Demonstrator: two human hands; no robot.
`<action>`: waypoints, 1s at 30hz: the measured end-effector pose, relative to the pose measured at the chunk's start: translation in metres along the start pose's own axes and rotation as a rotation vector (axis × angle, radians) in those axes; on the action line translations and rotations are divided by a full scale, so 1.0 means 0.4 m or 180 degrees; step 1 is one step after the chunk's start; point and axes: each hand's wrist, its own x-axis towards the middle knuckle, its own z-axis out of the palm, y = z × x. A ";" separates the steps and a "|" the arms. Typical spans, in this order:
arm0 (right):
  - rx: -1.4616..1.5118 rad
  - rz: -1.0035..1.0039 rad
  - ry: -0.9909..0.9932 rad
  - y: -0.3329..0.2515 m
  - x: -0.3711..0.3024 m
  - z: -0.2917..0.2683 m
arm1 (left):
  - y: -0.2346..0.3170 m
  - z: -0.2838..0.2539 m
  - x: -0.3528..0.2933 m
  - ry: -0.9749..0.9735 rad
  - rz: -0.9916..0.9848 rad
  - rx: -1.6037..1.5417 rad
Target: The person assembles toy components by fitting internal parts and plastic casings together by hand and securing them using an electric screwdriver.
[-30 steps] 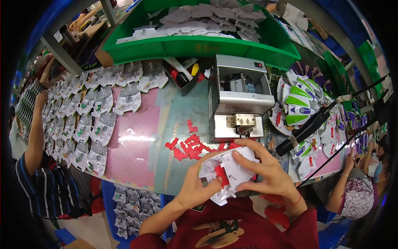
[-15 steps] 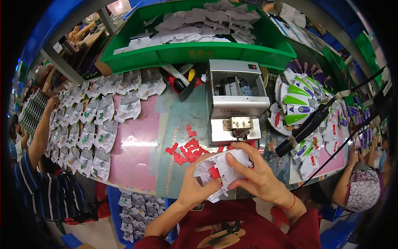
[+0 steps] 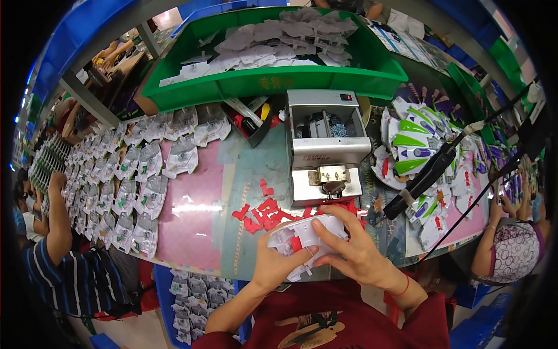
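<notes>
Between my two hands, in front of my chest, is a white moulded plastic shell [image 3: 311, 235] tilted with its hollow side partly toward me. A small red plastic piece [image 3: 296, 244] sits inside it. My left hand [image 3: 279, 259] wraps the shell's left side, its thumb pressing beside the red piece. On the right, my right hand [image 3: 354, 250] grips the edge, fingers over the top and thumb below. Just beyond my hands lies a scattered pile of loose red pieces [image 3: 266, 214], and behind it stands a silver bench machine [image 3: 328, 152] with an open top compartment.
A green bin [image 3: 279, 78] of white panels spans the back. Rows of white shells [image 3: 146, 192] cover the left of the table. White-green-purple assemblies [image 3: 415, 139] are stacked right, beneath a black rod-shaped tool [image 3: 421, 183]. Co-workers sit on both sides; a blue crate [image 3: 168, 302] holds parts below.
My left thumb has shifted slightly upward and right along the shell beside the red piece. Both hands keep their hold, and the whole view has tilted a little.
</notes>
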 end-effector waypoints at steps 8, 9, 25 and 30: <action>0.2385 0.1345 0.0881 0.025 -0.053 -0.045 | -0.013 -0.004 0.003 0.0355 -0.0053 -0.0688; 0.2873 0.1366 0.1153 0.039 -0.072 -0.014 | -0.009 0.010 0.002 0.0386 -0.0021 -0.0789; 0.2962 0.2216 0.0891 0.012 -0.084 0.087 | -0.014 0.061 -0.027 0.0616 0.0176 -0.1010; 0.1760 0.1191 -0.0047 0.052 -0.087 -0.027 | -0.015 0.052 -0.035 0.0456 0.0266 -0.1061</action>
